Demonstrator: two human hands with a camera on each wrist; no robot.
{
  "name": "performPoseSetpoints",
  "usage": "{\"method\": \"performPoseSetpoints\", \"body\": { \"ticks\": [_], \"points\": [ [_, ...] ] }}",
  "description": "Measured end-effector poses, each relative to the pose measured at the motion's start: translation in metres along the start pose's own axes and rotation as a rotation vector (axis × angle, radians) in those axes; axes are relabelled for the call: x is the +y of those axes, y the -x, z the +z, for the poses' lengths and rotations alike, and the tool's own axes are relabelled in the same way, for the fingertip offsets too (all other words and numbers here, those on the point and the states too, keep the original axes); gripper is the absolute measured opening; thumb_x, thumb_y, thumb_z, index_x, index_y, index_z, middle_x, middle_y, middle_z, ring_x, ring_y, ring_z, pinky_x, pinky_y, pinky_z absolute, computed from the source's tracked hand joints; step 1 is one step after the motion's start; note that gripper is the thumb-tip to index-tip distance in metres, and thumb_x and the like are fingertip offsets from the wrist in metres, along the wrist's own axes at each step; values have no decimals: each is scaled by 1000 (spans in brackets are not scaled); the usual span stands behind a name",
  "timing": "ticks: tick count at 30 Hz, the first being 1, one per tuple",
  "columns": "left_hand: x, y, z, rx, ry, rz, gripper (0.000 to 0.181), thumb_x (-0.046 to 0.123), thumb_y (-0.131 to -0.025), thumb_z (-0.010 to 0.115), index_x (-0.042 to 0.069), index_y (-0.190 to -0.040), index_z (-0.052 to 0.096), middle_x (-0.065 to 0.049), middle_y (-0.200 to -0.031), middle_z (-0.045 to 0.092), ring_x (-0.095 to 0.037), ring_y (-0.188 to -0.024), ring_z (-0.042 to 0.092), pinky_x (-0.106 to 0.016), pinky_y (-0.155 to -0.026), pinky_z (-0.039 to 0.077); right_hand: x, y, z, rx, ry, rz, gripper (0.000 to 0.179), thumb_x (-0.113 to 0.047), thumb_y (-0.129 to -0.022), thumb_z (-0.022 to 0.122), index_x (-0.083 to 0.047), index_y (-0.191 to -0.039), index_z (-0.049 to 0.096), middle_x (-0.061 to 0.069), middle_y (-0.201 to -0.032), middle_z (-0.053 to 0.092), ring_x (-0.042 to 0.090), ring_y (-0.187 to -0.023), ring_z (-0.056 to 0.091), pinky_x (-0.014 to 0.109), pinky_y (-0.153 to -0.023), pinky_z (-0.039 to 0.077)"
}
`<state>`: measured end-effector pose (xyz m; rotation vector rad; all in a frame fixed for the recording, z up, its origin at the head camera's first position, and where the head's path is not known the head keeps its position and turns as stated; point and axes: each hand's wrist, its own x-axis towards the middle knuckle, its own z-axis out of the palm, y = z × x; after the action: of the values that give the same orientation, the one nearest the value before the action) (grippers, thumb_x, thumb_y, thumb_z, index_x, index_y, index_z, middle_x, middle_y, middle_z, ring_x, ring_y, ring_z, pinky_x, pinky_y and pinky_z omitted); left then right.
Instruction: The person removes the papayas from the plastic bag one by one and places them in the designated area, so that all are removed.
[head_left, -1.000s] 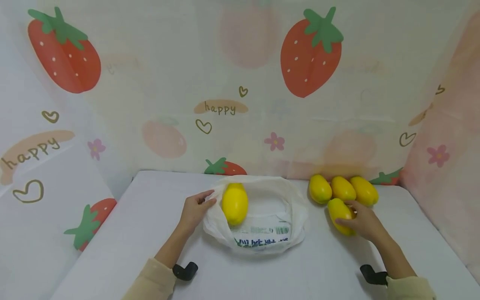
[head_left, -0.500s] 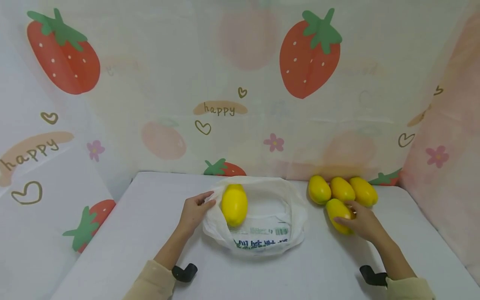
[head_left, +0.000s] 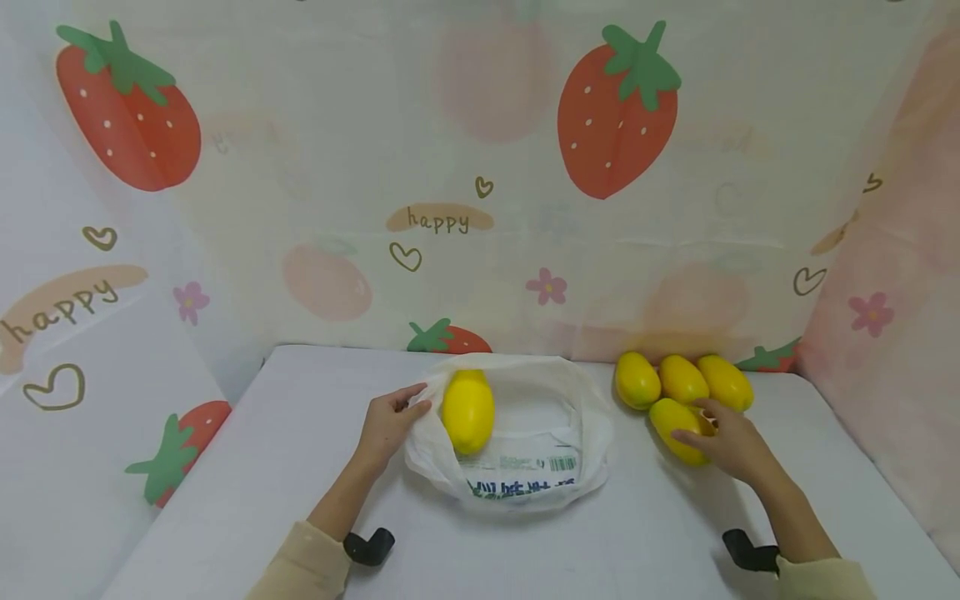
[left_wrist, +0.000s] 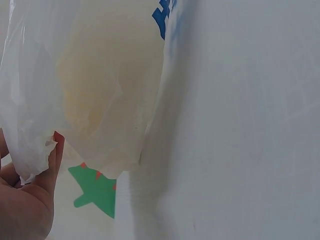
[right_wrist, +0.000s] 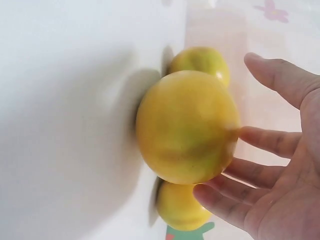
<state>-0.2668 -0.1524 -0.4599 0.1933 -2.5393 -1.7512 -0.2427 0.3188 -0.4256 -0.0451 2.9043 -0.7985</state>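
Observation:
In the head view, a white plastic bag (head_left: 597,467) lies with its mouth spread wide, a yellow mango (head_left: 468,412) inside at its left. My left hand (head_left: 386,425) pinches the bag's left rim; in the left wrist view thin plastic (left_wrist: 35,155) sits between thumb and fingers. To the right, my right hand (head_left: 727,442) is at the front mango (head_left: 671,425) of a small group. Seen from the right wrist, the fingers (right_wrist: 265,141) are spread and touch or nearly touch that yellow-green mango (right_wrist: 187,127), while the thumb stands apart from it.
Behind the front mango, a row of yellow mangoes (head_left: 684,380) rests near the table's back edge. The white table (head_left: 525,554) is bounded by strawberry-printed cloth (head_left: 517,225) at the back and sides. A dark wrist mount (head_left: 750,550) hangs at each wrist.
The front mango has turned a little and shifted slightly back toward the row, with my right hand at it. My left hand and the bag have stayed put.

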Motion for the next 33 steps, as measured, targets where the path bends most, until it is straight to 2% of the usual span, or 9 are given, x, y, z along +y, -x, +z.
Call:
{"method": "performPoseSetpoints", "body": {
  "ticks": [5,9,12,16,24,33],
  "points": [
    [0,-1,-1,3,7,4,40,22,-92,66,8,-129,64,-3,-90,57,-16,-86,45,-16,-63,35,0,2,-3,16,13,-16,87,-54,-89,62,12,-140,37,39,-136,45,53,-118,47,66,-96,42],
    [1,0,-1,3,12,-1,40,22,-92,66,9,-129,64,-4,-91,56,-16,-88,45,-16,-64,35,-3,4,-6,39,16,-25,86,-53,-90,61,12,-140,37,39,-137,44,53,-118,46,67,-97,41],
    [1,1,-1,3,16,-2,40,22,-92,66,9,-129,63,-8,-106,64,-18,-93,46,-15,-68,37,-7,5,-8,68,26,-45,86,-52,-90,62,13,-140,36,39,-138,43,55,-120,44,68,-98,39],
    [1,1,-1,0,13,-7,41,24,-92,65,9,-130,63,-10,-127,64,-19,-99,47,-16,-73,38,-11,5,-10,99,38,-71,82,-50,-91,62,12,-140,38,39,-137,43,56,-121,44,68,-98,39],
    [2,0,0,-2,-2,-9,41,24,-93,65,9,-131,62,-11,-123,64,-20,-99,47,-17,-72,38,-21,5,-11,107,-22,-98,78,-48,-91,62,10,-139,41,36,-138,46,53,-122,47,65,-97,43],
    [3,0,0,0,-6,-16,41,24,-92,65,10,-131,62,-12,-131,62,-21,-101,47,-19,-78,39,-32,3,-12,67,-153,-106,71,-43,-93,62,5,-141,40,33,-137,50,48,-122,51,60,-99,46]
  ]
}}
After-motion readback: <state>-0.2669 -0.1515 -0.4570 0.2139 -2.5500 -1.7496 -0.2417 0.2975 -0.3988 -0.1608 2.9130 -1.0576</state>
